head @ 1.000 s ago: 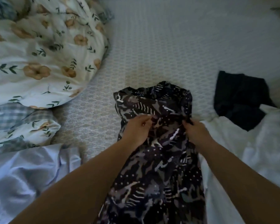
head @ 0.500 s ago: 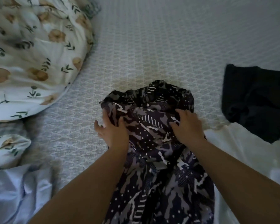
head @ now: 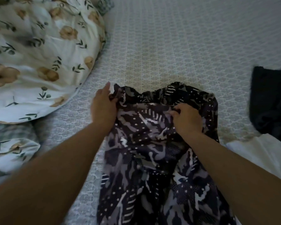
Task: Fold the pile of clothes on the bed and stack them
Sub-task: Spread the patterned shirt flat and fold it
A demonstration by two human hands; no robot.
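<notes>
Garment (head: 152,151) dk navy w/ grey-white print; duvet (head: 39,54) cream floral; bedsheet (head: 169,46) grey geometric.

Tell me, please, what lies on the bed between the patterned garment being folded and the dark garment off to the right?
In the head view, only bare bedspread separates the patterned garment from the dark garment; a white cloth lies nearer the camera.

Two bare forearms — no sleeves, no rings or watch visible
</notes>
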